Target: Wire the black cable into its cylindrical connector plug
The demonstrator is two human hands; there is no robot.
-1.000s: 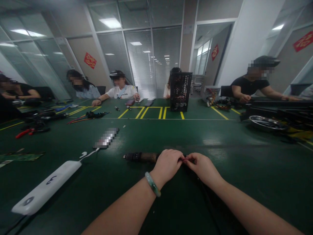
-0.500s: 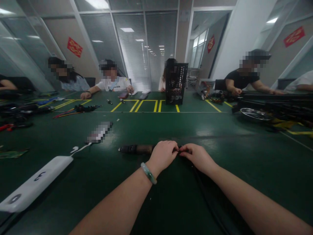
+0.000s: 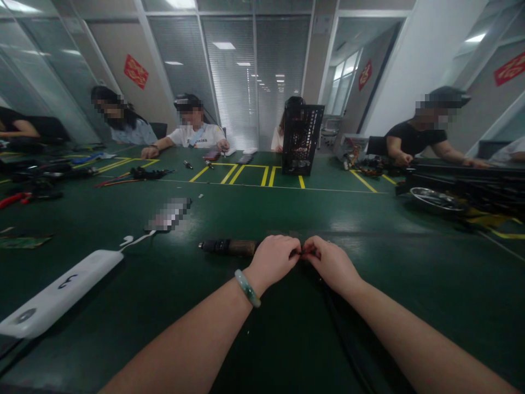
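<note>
A dark cylindrical tool with a brown middle and a metal tip, which looks like an electric screwdriver [image 3: 229, 248], lies crosswise on the green table. My left hand [image 3: 275, 256], below a jade-coloured bangle [image 3: 247, 288], covers its right end. The left fingers are closed in a pinch at that end. Meeting them almost tip to tip, my right hand [image 3: 331, 262] is also pinched closed. Between the fingertips shows something small and dark, too small to name. A black cable [image 3: 342, 334] runs from beneath my right hand toward the table's near edge.
To the left lie a white power strip [image 3: 68, 290], a phone [image 3: 170, 214] on a white cable and a green circuit board [image 3: 27, 241]. A black perforated case [image 3: 302, 141] stands upright across the table. Dark parts with a round fan [image 3: 437, 200] sit right. Several people sit opposite.
The view has turned slightly left, so the background sits farther right. Both hands keep nearly the same place and pinch, with small finger movements at the tips.
</note>
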